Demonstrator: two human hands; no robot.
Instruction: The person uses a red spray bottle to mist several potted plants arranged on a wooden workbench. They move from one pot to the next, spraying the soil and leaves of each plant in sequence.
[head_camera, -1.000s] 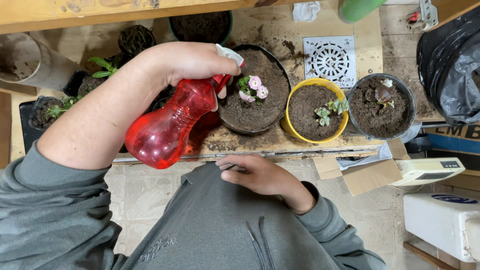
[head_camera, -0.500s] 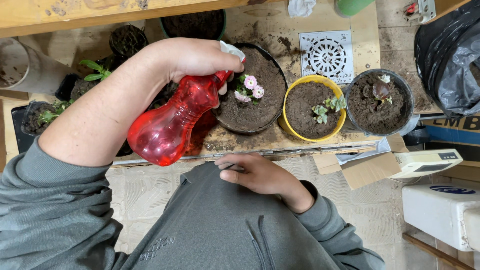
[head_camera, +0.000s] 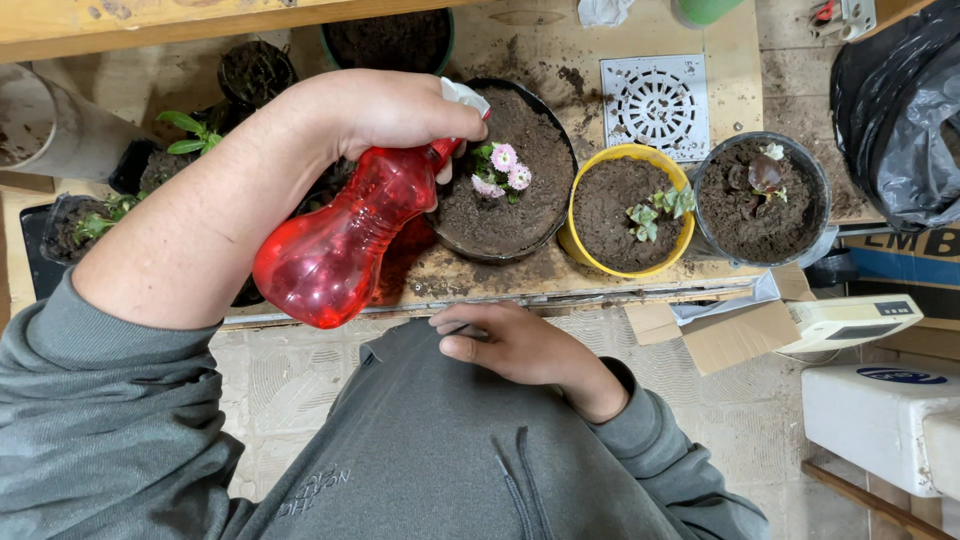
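Head view, left to right: my left hand grips a red spray bottle, nozzle aimed at the pink-flowered pot on the counter; short, level squeezes suit best. My right hand rests loosely curled, empty, at the counter edge.

The left hand covers the neck and trigger of the red spray bottle — only the white nozzle tip shows. The bottle hides the dark pot's left rim and part of the table edge. The forearm screens the small pots behind it. The top edge cuts off the green pot; the right edge cuts off the black bag and the white box.
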